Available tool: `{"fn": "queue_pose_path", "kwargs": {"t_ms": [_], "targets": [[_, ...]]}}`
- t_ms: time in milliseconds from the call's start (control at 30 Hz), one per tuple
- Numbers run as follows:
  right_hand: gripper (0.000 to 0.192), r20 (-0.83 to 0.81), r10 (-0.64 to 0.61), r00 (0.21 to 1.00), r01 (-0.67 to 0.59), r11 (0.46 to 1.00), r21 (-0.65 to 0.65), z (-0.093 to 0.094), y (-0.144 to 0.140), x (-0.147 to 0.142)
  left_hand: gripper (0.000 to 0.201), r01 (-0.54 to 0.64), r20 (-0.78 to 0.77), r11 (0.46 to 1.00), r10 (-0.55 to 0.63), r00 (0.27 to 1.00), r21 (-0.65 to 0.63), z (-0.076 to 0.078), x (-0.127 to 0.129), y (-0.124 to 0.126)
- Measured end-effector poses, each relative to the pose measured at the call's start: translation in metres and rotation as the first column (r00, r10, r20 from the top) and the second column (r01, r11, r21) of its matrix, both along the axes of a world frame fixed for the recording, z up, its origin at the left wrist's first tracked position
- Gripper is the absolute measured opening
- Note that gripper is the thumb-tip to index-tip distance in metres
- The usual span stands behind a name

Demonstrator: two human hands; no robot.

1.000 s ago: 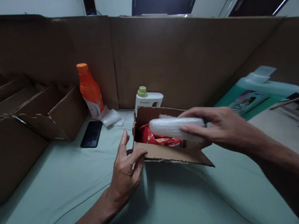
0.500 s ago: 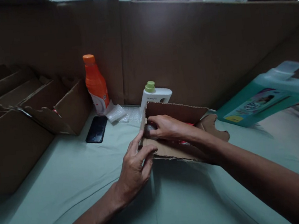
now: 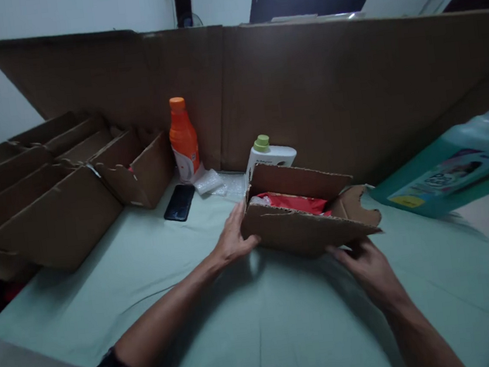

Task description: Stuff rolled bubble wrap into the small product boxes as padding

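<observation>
Toward the far edge of the desk [image 3: 304, 324], the left hand [image 3: 232, 237] clasped an open cardboard box [image 3: 305, 231]; the grip of the right hand [image 3: 369, 269], partly hidden beneath, was unclear. Steadying it called for even pressure.

The open brown corrugated-cardboard box [image 3: 307, 229] is matt, its edges rough and ragged; the crumpled red packet [image 3: 297, 202] inside looks like glossy plastic film. The pale green cloth [image 3: 304, 324] is matt and softly creased, the black rectangular phone [image 3: 179, 202] smooth and glossy.
</observation>
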State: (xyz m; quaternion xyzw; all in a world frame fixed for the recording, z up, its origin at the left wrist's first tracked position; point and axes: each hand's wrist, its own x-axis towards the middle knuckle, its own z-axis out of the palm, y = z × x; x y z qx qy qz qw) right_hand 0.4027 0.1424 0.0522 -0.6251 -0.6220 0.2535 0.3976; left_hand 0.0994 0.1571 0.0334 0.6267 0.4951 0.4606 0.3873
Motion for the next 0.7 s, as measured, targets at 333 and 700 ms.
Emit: {"fn": "queue_pose_path", "kwargs": {"t_ms": [333, 700], "targets": [[0.037, -0.017, -0.149, 0.989, 0.149, 0.989, -0.005, 0.018, -0.075, 0.017, 0.1, 0.058, 0.007, 0.998, -0.058, 0.998, 0.027, -0.01, 0.041, -0.105], [0.035, 0.223, 0.579, 0.784, -0.612, 0.781, 0.122, 0.008, -0.156, -0.117, 0.037, -0.452, -0.026, 0.881, 0.453, 0.891, -0.142, 0.005, -0.169, -0.161]]}}
